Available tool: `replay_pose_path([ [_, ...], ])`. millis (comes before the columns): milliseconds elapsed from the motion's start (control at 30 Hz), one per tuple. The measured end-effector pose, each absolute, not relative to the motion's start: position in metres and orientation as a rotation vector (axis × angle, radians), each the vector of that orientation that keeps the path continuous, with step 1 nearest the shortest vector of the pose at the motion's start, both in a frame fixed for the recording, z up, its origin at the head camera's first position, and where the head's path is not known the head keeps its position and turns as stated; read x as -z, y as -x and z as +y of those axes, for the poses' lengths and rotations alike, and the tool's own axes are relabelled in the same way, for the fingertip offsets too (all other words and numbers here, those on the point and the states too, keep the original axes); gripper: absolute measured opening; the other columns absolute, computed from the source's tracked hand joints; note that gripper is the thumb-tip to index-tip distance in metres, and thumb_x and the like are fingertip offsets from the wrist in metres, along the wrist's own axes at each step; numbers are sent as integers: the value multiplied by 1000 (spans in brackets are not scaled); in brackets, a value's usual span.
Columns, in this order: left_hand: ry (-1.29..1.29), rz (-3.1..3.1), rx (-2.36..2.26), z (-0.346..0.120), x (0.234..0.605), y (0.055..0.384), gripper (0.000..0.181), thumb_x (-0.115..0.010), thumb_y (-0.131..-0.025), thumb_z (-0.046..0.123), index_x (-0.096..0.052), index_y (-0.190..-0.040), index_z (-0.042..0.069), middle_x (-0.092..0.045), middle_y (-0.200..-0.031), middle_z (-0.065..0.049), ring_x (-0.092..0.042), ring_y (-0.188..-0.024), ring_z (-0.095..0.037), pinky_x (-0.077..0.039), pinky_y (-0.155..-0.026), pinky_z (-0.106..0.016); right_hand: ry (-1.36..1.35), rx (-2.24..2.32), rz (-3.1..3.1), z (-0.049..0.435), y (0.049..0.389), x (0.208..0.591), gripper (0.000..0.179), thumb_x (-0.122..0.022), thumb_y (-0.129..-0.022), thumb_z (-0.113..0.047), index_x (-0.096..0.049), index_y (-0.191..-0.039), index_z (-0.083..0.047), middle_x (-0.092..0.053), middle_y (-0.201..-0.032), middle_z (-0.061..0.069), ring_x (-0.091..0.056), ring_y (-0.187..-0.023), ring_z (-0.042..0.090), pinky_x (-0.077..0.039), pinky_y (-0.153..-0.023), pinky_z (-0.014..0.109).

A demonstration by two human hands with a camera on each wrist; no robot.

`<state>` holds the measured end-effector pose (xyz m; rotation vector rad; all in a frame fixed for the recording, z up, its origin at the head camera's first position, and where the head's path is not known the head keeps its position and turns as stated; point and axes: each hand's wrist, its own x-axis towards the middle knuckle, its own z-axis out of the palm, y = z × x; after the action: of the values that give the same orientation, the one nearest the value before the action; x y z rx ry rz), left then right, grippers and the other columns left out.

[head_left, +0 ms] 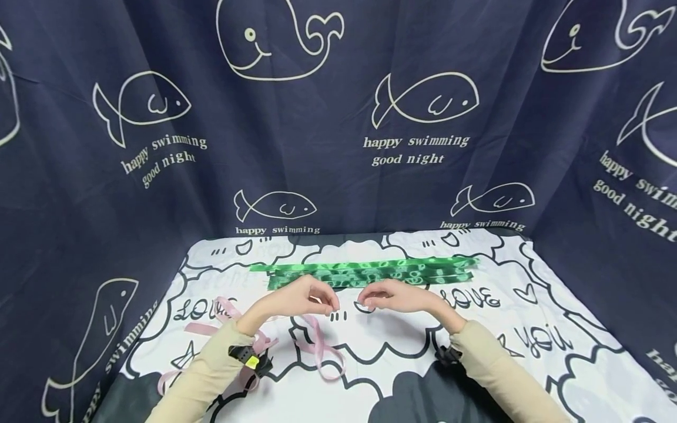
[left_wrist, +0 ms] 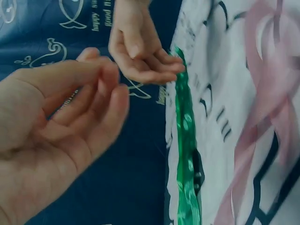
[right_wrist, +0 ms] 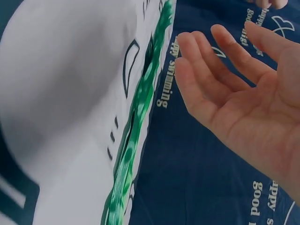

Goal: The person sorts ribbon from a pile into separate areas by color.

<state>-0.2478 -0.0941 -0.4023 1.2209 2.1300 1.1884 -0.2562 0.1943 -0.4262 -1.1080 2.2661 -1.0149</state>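
Both hands hover above the table with nothing in their grip. My left hand (head_left: 296, 298) has its fingers loosely bent, thumb near the fingertips; the left wrist view shows an empty palm. Facing it a short distance away, my right hand (head_left: 399, 296) has relaxed, slightly bent fingers and an empty palm (right_wrist: 248, 108). Just beyond them, shiny green ribbons (head_left: 365, 273) with a lighter pattern lie side by side across the table. Pink ribbons (head_left: 319, 343) lie loose and looped under and around the left forearm, partly hidden by it.
A white cloth (head_left: 328, 399) with black cloud outlines and lettering covers the table. Dark blue curtains (head_left: 338, 117) with fish and whale drawings hang behind it and along both sides. Dark straps with small devices (head_left: 251, 359) sit at both wrists, over beige sleeves.
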Motion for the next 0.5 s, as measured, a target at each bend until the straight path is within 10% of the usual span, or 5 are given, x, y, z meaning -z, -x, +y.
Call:
replay_pose_path([
  [500,-1309,2508,-284,-96,439,246,29,-75,-64,-1,-71,-87,16,-64,-79,1,-46,-78,-9,-36,-74,-23,1234,814,2237,176,251,440,27,-51,-99,-18,-63,-116,0,-69,-109,14,-68,-99,23,-51,-90,25],
])
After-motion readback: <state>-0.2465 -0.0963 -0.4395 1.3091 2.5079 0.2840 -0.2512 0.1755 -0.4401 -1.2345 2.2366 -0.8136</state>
